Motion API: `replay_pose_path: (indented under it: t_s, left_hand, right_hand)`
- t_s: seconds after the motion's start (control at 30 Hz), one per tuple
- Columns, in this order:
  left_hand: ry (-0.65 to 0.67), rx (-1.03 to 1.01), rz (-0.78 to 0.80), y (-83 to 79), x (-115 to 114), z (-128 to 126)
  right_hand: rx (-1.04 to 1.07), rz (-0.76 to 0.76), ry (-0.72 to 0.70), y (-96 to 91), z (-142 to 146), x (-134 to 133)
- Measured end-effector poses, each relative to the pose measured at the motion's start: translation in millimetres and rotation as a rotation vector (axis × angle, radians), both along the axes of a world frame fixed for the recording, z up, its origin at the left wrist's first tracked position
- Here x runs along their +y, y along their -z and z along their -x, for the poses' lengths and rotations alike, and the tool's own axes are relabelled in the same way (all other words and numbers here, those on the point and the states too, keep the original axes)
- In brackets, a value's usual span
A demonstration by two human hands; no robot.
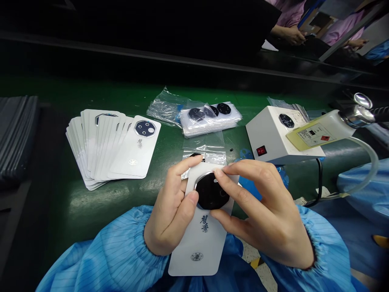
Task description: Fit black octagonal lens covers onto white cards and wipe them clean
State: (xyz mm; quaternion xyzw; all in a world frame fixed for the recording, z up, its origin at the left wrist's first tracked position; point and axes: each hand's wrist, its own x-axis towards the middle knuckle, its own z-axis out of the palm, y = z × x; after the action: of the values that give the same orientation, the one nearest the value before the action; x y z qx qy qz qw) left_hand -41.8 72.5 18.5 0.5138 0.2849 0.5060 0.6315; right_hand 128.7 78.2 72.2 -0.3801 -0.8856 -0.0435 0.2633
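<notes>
A white phone back cover is held over the table's front edge, its printed side facing me. My left hand grips its upper left edge, the thumb resting beside the camera area. On that area lies a glossy black camera lens cover. The fingers of my right hand pinch this lens cover at its top and bottom edges. Whether it sits fully flush I cannot tell. Just behind the phone back cover, a clear plastic bag lies partly hidden.
Fanned white phone back covers lie left on the green table. Bagged black lens covers lie behind. At right are a white box with a red switch and a bottle of yellow liquid. Co-workers' hands show at the back.
</notes>
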Motion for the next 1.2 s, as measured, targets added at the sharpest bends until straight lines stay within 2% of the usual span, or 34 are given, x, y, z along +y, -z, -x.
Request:
replay_pose_path:
  t_s: [0.33, 0.63, 0.97, 1.2]
  left_hand:
    - [-0.053, -0.073, 0.052, -2.7, -1.4, -2.1]
    - [0.008, -0.099, 0.149, -5.9, -0.2, -0.8]
    - [0.071, -0.069, 0.089, -6.5, -0.9, 2.2]
    - [0.042, -0.132, 0.211, -9.7, -2.8, -1.2]
  right_hand:
    - [0.063, -0.031, -0.006, 2.2, -1.3, -2.8]
    - [0.066, 0.021, 0.029, 0.4, -2.4, -4.8]
    - [0.0, 0.062, 0.043, -4.5, -4.9, -11.4]
    - [-0.025, 0.08, 0.051, -8.1, -4.0, -11.2]
